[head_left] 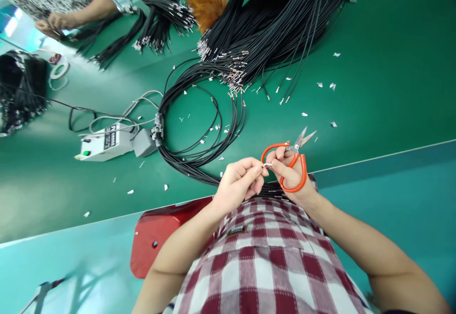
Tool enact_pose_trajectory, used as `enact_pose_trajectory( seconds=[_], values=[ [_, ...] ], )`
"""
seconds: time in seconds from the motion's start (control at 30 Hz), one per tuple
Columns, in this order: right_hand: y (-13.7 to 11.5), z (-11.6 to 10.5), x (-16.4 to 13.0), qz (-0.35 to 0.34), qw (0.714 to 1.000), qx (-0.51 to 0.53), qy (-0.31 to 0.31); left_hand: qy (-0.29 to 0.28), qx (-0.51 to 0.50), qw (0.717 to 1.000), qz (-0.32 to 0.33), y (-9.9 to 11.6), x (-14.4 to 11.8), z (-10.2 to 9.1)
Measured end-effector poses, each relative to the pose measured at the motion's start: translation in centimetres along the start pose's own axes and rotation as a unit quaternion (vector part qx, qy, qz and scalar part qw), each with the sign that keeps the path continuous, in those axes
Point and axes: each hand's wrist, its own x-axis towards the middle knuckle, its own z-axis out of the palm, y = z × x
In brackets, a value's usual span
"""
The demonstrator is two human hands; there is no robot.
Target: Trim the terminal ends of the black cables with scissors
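Right hand (290, 174) clamped on orange scissors (290, 162), left hand (240, 181) pinching a wire end (268, 165) right by the blades — some clippings (333, 86) already round the coil (199, 128), tons of wires (270, 29) left imo.

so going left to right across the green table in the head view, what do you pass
roll of white tape → white control box with a green button → coiled bundle of black cables → left hand pinching a cable end → right hand holding orange-handled scissors → white scraps
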Motion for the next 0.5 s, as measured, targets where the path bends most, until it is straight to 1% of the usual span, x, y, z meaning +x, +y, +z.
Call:
enact_pose_trajectory(
  seconds=[0.1, 0.2, 0.33, 0.43, 0.5],
  values=[
    [0.0, -0.1, 0.1, -0.01, 1.0, -0.01, -0.007, -0.007, 0.008, 1.0, -0.01, 0.1, 0.0, -0.3],
    [-0.4, -0.5, 0.5, -0.025, 0.999, -0.037, -0.021, -0.002, 0.017, 1.0, 0.007, 0.2, 0.0, -0.2],
    [-1.9, -0.8, 0.8, -0.029, 0.993, -0.109, -0.042, 0.056, 0.02, 0.997, 0.055, 0.0, -0.2, 0.3],
    [-2.9, -0.8, 0.6, -0.023, 0.988, -0.145, -0.045, 0.093, 0.024, 0.994, 0.056, -0.1, -0.3, 0.7],
    [-2.9, -0.7, 0.5, -0.016, 0.989, -0.138, -0.048, 0.112, 0.024, 0.992, 0.051, -0.1, -0.3, 0.8]
  ],
)
